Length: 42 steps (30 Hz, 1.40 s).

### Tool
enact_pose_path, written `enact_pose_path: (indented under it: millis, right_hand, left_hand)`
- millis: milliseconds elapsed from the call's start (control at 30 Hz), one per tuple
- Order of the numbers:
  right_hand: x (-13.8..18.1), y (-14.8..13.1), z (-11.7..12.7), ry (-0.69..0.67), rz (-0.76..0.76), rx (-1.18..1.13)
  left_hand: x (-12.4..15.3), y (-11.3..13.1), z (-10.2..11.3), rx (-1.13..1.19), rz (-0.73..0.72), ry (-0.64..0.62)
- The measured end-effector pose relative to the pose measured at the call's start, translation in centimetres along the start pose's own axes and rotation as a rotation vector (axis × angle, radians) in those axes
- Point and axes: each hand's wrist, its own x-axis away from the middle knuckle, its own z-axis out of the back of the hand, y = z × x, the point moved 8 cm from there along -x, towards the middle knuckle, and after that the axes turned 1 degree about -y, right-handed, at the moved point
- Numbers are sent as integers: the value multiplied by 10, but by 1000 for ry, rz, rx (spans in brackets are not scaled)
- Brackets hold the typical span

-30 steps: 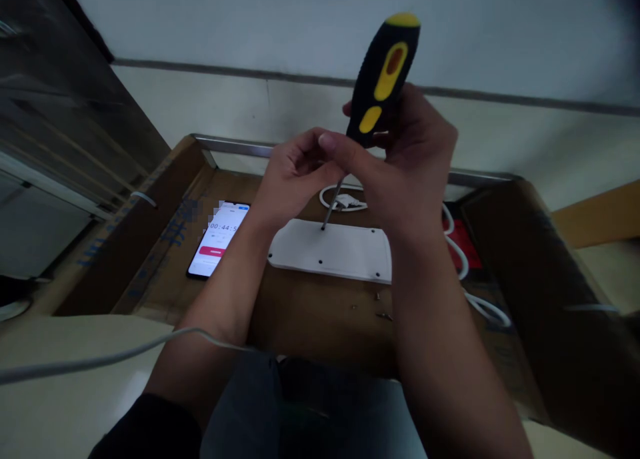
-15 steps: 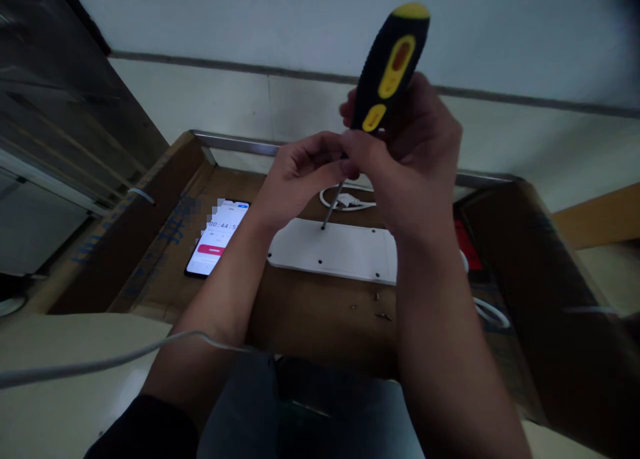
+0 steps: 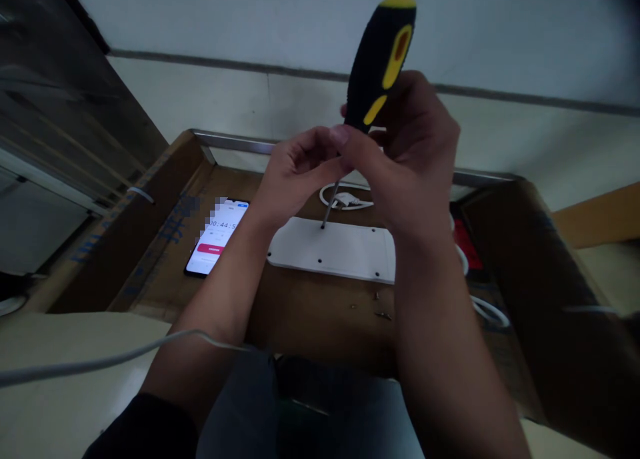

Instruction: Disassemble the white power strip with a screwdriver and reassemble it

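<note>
A black and yellow screwdriver (image 3: 377, 56) stands nearly upright, its tip set in a screw hole of a white power strip (image 3: 340, 249) lying back side up on a cardboard box (image 3: 300, 312). My right hand (image 3: 405, 159) is wrapped round the lower part of the handle. My left hand (image 3: 300, 169) pinches the shaft just below the handle with thumb and fingers. A few loose screws (image 3: 381, 312) lie on the cardboard in front of the strip.
A phone (image 3: 217, 238) with a running timer lies left of the strip. The strip's white cord (image 3: 480, 302) loops behind it and to the right. Raised cardboard flaps (image 3: 550, 292) flank the box. A thin white cable (image 3: 100, 360) crosses my left forearm.
The screwdriver handle has turned about its axis and tilted slightly left, so less yellow inlay faces me. The tip stays in the same hole. Both hands keep their hold.
</note>
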Motion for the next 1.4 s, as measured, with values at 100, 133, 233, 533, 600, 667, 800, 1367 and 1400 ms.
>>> enact_pose_path:
  millis: [100, 133, 233, 533, 600, 667, 800, 1367, 1400]
  right_hand:
    - [-1, -1, 2, 7, 19, 60]
    - [-1, -1, 3, 12, 21, 61]
    - [0, -2, 3, 15, 20, 24]
    - [1, -2, 0, 38, 30, 89]
    - [0, 0, 2, 74, 58, 122]
    - [1, 3, 4, 103, 89, 90]
    - [9, 10, 4, 115, 87, -58]
    - [35, 5, 18, 286, 120, 59]
    - [35, 5, 18, 284, 127, 40]
  left_hand:
    - [1, 2, -1, -4, -12, -2]
    - [1, 1, 0, -6, -1, -4]
    - [1, -6, 1, 0, 55, -24]
    - [0, -6, 2, -25, 3, 10]
    - [1, -2, 3, -31, -20, 46]
    - [2, 1, 4, -37, -33, 65]
    - [3, 1, -3, -28, -26, -19]
    - [3, 5, -11, 38, 13, -76]
    - [1, 5, -9, 47, 15, -64]
